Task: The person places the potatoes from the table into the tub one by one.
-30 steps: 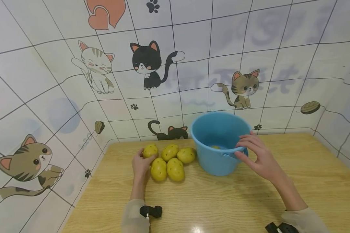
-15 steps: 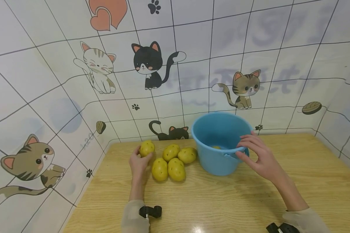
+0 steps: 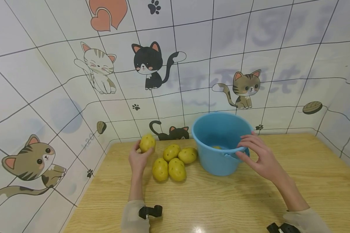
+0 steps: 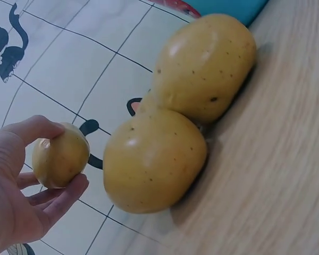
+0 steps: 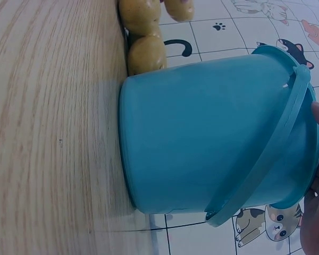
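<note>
My left hand point(image 3: 138, 159) grips a yellow potato point(image 3: 147, 143) between thumb and fingers. In the left wrist view that potato point(image 4: 61, 155) is held up off the wooden table, apart from the others. Several more potatoes point(image 3: 177, 169) lie in a cluster just right of the hand. A blue bucket point(image 3: 217, 161) stands upright to the right of them, with something yellow partly visible at its bottom. My right hand point(image 3: 262, 158) holds the bucket's right rim, thumb outside and fingers over the edge. The bucket's handle point(image 5: 266, 159) hangs down its side in the right wrist view.
The wooden table point(image 3: 210, 200) meets a wall point(image 3: 192, 84) covered in cat drawings directly behind the bucket and potatoes. Another wall point(image 3: 32, 113) runs along the left side. Bare wood lies in front of the potatoes.
My left hand has drawn its potato leftward away from the cluster and lifted it up from the table. The right hand stays on the bucket's rim.
</note>
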`<state>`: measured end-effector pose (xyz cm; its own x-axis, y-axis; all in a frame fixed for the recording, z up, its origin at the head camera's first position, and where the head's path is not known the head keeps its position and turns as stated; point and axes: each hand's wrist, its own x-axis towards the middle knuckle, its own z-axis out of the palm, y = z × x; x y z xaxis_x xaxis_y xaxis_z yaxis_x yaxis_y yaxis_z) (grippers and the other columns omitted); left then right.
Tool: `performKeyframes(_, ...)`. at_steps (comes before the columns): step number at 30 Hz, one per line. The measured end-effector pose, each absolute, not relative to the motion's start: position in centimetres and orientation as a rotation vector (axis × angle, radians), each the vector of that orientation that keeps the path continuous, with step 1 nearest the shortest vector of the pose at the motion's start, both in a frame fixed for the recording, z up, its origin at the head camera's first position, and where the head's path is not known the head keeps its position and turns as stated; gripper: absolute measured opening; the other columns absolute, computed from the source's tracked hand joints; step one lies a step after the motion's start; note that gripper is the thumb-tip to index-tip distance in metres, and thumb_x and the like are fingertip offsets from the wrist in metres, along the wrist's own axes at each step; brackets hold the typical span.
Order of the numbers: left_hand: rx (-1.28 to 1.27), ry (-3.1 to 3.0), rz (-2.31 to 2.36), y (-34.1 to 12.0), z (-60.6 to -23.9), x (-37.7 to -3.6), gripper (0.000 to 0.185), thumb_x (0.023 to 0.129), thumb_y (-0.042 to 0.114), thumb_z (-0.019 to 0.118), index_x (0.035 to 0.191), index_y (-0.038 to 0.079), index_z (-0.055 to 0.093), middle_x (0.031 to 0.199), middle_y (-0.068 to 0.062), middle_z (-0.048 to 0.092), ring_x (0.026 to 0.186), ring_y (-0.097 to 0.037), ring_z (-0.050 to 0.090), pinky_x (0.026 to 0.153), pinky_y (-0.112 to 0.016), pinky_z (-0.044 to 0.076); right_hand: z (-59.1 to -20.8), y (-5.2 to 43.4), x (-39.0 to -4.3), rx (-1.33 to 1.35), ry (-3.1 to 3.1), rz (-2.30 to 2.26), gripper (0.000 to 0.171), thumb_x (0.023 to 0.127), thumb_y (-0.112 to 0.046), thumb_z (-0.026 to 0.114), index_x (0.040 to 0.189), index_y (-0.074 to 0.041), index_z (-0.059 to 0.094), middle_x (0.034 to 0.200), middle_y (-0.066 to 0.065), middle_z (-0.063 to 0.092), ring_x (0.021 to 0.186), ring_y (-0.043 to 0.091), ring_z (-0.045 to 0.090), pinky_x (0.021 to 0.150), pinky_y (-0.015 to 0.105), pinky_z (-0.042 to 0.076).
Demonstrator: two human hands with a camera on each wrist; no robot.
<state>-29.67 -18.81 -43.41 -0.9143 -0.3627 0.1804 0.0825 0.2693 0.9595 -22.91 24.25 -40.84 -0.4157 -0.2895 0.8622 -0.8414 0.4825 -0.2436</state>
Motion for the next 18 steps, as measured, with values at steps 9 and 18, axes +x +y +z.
performKeyframes(9, 0.196, -2.133, -1.700, -18.0, -41.6, -29.0, 0.074, 0.079, 0.020, 0.085, 0.145, 0.009, 0.054, 0.137, -0.015, 0.056, 0.097, -0.031, 0.062, 0.072, -0.025, 0.052, -40.8, 24.3, -22.9, 0.933, -1.949, 0.889, 0.042, 0.100, -0.048, 0.059, 0.103, -0.008, 0.072, 0.106, 0.010, 0.067, 0.113, 0.031, 0.055, 0.119, 0.053, 0.023)
performKeyframes(18, 0.138, -2.106, -1.765, -16.9, -40.2, -28.4, 0.074, 0.080, 0.022, 0.086, 0.146, 0.014, 0.054, 0.139, -0.011, 0.055, 0.104, -0.030, 0.062, 0.080, -0.031, 0.054, -40.7, 24.3, -22.8, 0.931, -1.954, 0.885, 0.043, 0.100, -0.048, 0.059, 0.103, -0.007, 0.071, 0.106, 0.010, 0.067, 0.114, 0.031, 0.054, 0.120, 0.049, 0.022)
